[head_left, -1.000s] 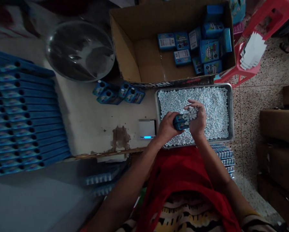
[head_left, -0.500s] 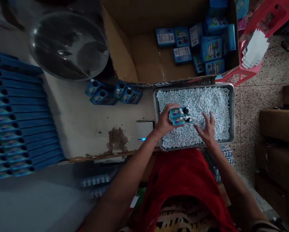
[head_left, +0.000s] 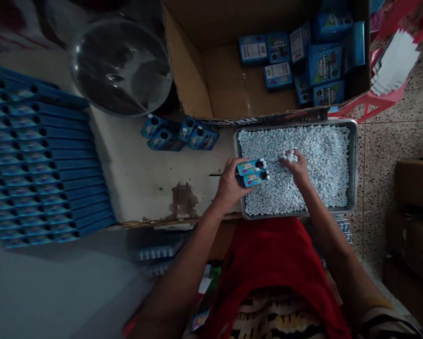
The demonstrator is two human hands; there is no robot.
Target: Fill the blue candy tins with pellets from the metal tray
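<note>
My left hand is wrapped round two small blue candy boxes held side by side, above the left edge of the tray. Each box has a dark round hole in its top, with a few white candies at the holes. A metal tray is full of small pale candies. Over the middle of the tray, my right hand is closed round a small handful of white candies, which show at its fingertips. The boxes and the handful are apart.
Behind the tray stands an open cardboard box with several blue boxes inside. Several more blue boxes stand near a large metal bowl. Blue boxes are stacked in rows at left. A small scale is partly hidden by my left hand.
My right hand has gone from open fingers over the candies to closed round a handful. My left hand has drawn the two boxes slightly back to the left within the tray area.
</note>
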